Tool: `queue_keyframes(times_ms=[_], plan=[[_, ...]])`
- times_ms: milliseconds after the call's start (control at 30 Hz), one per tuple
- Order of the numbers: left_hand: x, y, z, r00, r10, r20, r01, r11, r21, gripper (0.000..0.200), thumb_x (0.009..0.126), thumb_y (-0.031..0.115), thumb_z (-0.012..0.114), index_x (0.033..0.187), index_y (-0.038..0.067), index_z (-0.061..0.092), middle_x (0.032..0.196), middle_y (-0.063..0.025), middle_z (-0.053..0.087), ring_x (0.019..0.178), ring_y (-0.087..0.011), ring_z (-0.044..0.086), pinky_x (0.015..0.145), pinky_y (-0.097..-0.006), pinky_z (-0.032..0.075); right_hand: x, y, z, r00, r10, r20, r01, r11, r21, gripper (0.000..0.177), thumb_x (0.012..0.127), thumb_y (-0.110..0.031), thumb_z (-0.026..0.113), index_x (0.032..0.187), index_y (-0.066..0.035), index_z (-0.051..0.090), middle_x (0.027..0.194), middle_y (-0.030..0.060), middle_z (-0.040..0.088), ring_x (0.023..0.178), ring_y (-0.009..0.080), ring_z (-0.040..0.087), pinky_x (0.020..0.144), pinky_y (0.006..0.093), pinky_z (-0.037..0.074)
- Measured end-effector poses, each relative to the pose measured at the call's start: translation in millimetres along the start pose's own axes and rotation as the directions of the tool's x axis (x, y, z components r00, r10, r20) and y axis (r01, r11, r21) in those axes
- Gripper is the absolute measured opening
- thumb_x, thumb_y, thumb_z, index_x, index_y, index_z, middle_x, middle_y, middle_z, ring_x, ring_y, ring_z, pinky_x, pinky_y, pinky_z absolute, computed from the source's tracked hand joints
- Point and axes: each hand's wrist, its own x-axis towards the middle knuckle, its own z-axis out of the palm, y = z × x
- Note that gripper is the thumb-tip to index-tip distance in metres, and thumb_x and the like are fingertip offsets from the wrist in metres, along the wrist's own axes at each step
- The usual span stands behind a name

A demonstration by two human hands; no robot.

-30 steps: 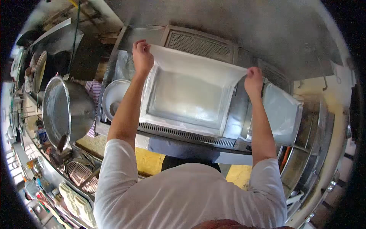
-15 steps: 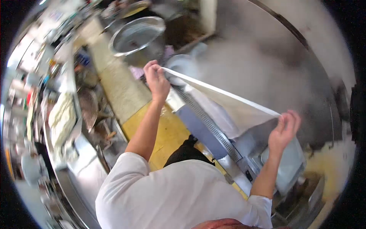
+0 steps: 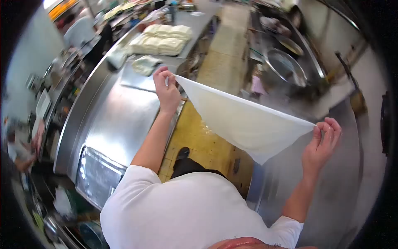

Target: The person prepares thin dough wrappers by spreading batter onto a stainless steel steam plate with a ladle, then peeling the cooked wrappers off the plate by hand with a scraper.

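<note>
A thin, pale white sheet [image 3: 248,120], slightly see-through, hangs stretched between my hands, its lower edge drooping to a point. My left hand [image 3: 167,92] pinches one upper corner, fingers closed. The opposite corner is gripped between the thumb and fingers of my right hand [image 3: 321,143]. The taut top edge slopes down from left to right. Beneath the sheet lie the yellow floor [image 3: 195,133] and the near edge of a grey metal surface [image 3: 306,199]. To the left of my left forearm is a shiny steel table [image 3: 120,112].
Folded cream-white slabs [image 3: 161,39] sit on the far part of the steel table, near a crumpled pale piece [image 3: 145,65]. A rectangular metal tray [image 3: 99,174] rests at its near end. Large metal basins [image 3: 286,68] stand at far right. Another person [image 3: 20,145] works at left.
My body and view have turned left, away from the steaming area, bringing the steel table into view. Both hands still hold the sheet, which now hangs fuller and over the floor.
</note>
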Motion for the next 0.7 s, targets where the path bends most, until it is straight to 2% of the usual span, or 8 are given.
queue_keyframes(times_ms=[167, 300, 367, 433, 500, 567, 633, 700], plan=[[49.5, -9.5, -147.6, 0.967, 0.113, -0.230, -0.052, 0.966, 0.255, 0.006, 0.093, -0.001, 0.060, 0.096, 0.004, 0.058, 0.125, -0.0150, 0.056, 0.119, -0.0302, 0.053, 0.105, -0.0382, 0.041, 80.4, -78.3, 79.2, 0.978, -0.205, -0.031, 0.205, 0.937, 0.281, 0.005, 0.096, -0.009, 0.061, 0.097, -0.004, 0.059, 0.114, 0.0114, 0.059, 0.115, 0.0319, 0.054, 0.100, 0.0460, 0.039], [80.8, -1.4, -261.3, 0.916, 0.205, -0.346, -0.017, 0.880, 0.475, 0.004, 0.092, 0.001, 0.062, 0.094, 0.004, 0.061, 0.126, -0.0153, 0.057, 0.120, -0.0322, 0.055, 0.103, -0.0397, 0.043, 133.2, -172.8, 153.3, 0.959, -0.280, -0.041, 0.265, 0.842, 0.470, 0.007, 0.095, -0.009, 0.062, 0.098, -0.004, 0.058, 0.114, 0.0098, 0.059, 0.114, 0.0309, 0.054, 0.100, 0.0440, 0.039], [94.4, -6.7, -319.3, 0.888, 0.275, -0.369, -0.019, 0.823, 0.568, 0.003, 0.092, 0.003, 0.063, 0.093, 0.005, 0.061, 0.127, -0.0146, 0.057, 0.119, -0.0318, 0.056, 0.101, -0.0399, 0.045, 157.1, -225.3, 190.6, 0.939, -0.342, -0.030, 0.292, 0.750, 0.594, 0.007, 0.094, -0.007, 0.062, 0.098, -0.003, 0.058, 0.113, 0.0106, 0.059, 0.112, 0.0312, 0.055, 0.099, 0.0432, 0.041], [104.3, -2.9, -367.5, 0.867, 0.295, -0.401, 0.025, 0.779, 0.627, 0.002, 0.092, 0.004, 0.064, 0.094, 0.005, 0.063, 0.127, -0.0140, 0.057, 0.119, -0.0316, 0.056, 0.101, -0.0403, 0.045, 175.0, -282.4, 230.9, 0.930, -0.366, -0.023, 0.278, 0.662, 0.696, 0.007, 0.092, -0.004, 0.063, 0.095, -0.002, 0.057, 0.110, 0.0119, 0.060, 0.107, 0.0320, 0.057, 0.097, 0.0416, 0.043], [113.3, -4.2, -412.9, 0.871, 0.313, -0.379, 0.102, 0.639, 0.763, 0.002, 0.093, 0.006, 0.065, 0.094, 0.005, 0.063, 0.128, -0.0142, 0.057, 0.120, -0.0321, 0.056, 0.101, -0.0407, 0.045, 190.0, -339.7, 273.8, 0.899, -0.437, -0.018, 0.289, 0.561, 0.776, 0.007, 0.090, -0.003, 0.064, 0.094, 0.000, 0.058, 0.106, 0.0139, 0.062, 0.102, 0.0337, 0.059, 0.093, 0.0404, 0.044], [119.6, -16.8, -453.9, 0.868, 0.274, -0.415, 0.178, 0.608, 0.773, 0.004, 0.093, 0.009, 0.065, 0.093, 0.005, 0.065, 0.128, -0.0143, 0.057, 0.122, -0.0325, 0.054, 0.101, -0.0415, 0.045, 200.6, -400.4, 326.3, 0.872, -0.489, -0.029, 0.293, 0.473, 0.831, 0.007, 0.088, -0.003, 0.065, 0.093, 0.000, 0.062, 0.104, 0.0154, 0.063, 0.102, 0.0350, 0.060, 0.092, 0.0413, 0.045], [128.8, -31.9, -490.3, 0.858, 0.268, -0.438, 0.267, 0.495, 0.827, 0.006, 0.095, 0.011, 0.064, 0.094, 0.005, 0.066, 0.127, -0.0136, 0.059, 0.123, -0.0308, 0.055, 0.105, -0.0408, 0.043, 205.4, -463.3, 369.2, 0.856, -0.516, 0.024, 0.234, 0.428, 0.873, 0.008, 0.086, -0.005, 0.067, 0.093, -0.001, 0.066, 0.106, 0.0156, 0.065, 0.106, 0.0358, 0.060, 0.093, 0.0427, 0.046], [137.7, -50.3, -520.2, 0.852, 0.274, -0.446, 0.297, 0.449, 0.843, 0.007, 0.094, 0.011, 0.064, 0.092, 0.005, 0.067, 0.126, -0.0149, 0.060, 0.123, -0.0324, 0.055, 0.105, -0.0423, 0.043, 208.0, -521.6, 415.4, 0.827, -0.562, 0.030, 0.262, 0.432, 0.863, 0.010, 0.086, -0.011, 0.069, 0.092, -0.004, 0.069, 0.108, 0.0145, 0.065, 0.107, 0.0356, 0.061, 0.095, 0.0436, 0.045]])
